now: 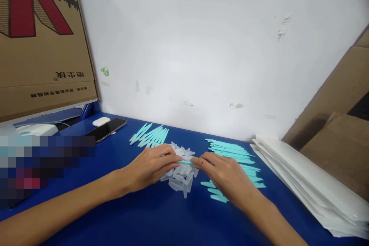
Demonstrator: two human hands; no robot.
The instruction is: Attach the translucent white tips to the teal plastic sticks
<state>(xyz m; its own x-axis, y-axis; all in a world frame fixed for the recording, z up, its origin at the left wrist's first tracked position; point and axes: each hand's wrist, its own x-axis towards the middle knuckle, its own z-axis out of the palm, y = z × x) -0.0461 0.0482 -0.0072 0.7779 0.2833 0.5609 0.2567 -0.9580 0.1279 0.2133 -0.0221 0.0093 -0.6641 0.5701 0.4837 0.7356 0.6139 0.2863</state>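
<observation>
The left hand (152, 167) and the right hand (227, 171) meet over the middle of the blue desk (129, 219), each grip clamped on a teal stick (186, 163) held level between the fingertips; the fingers hide its ends. Directly below lies a loose pile of cloudy caps (179, 180). More sticks (232, 150) lie in rows on the right, partly behind the right hand, and a smaller slanted group (154, 136) sits beyond the left hand, near the white wall (187, 54). A phone (111, 129) and a white case (100, 122) lie farther left, below a printed box (52, 57). White sheets (305, 180) are stacked at the right edge, beside brown cardboard (340, 150).
</observation>
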